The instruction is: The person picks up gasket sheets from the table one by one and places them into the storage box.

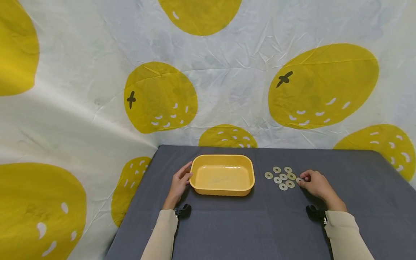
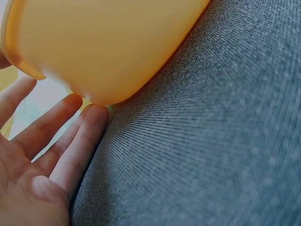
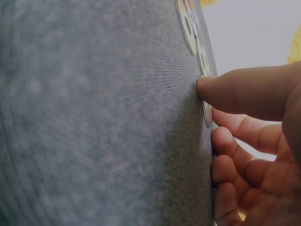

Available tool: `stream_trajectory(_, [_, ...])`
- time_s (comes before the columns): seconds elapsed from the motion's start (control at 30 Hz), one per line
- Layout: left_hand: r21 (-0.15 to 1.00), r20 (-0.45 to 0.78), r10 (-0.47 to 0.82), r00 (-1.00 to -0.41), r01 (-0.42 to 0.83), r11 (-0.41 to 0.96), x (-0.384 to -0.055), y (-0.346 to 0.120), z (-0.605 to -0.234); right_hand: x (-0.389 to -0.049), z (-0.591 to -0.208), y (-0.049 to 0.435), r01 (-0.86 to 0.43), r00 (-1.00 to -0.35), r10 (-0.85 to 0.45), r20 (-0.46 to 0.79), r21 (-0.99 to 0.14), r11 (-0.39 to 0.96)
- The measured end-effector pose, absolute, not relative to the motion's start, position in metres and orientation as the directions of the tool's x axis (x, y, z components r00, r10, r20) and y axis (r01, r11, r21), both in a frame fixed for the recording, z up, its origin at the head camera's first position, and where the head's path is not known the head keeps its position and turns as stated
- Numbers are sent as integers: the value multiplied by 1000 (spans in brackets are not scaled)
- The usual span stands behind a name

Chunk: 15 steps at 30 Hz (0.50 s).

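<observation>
A yellow rectangular basin [image 1: 222, 193] stands on the dark grey cloth. At its left end my left hand [image 1: 180, 182] holds it, thumb at the rim and the other fingers against the outer wall [image 2: 113, 52]. Those fingers [image 2: 70, 150] look fairly straight and spread. To the right of the basin lies a loose group of flat metal washers [image 1: 283, 177], round with a hole in the middle. My right hand [image 1: 316, 184] pinches the rightmost washer [image 3: 206, 113] between thumb and index finger, low at the cloth. Its remaining fingers are curled, touching the surface.
The dark grey cloth [image 1: 234, 227] covers the table, and its far edge meets a pale curtain [image 1: 227, 97] printed with yellow fruit. The curtain also hangs along the left side. A black wrist strap [image 1: 183, 211] sits on each forearm.
</observation>
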<state>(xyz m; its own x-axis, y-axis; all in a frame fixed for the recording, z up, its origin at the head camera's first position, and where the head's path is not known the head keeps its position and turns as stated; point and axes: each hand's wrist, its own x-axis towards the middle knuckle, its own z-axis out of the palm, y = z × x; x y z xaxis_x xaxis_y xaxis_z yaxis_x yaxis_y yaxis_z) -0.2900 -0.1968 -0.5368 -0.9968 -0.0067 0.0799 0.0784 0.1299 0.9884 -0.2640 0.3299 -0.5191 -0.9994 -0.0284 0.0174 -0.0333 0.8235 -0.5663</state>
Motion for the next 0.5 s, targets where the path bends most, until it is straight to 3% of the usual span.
stream_trajectory(0.5, [992, 42, 43, -998, 47, 114, -291, -200, -535, -265, -513, 327, -23, -1000, -29, -2, -559, 829])
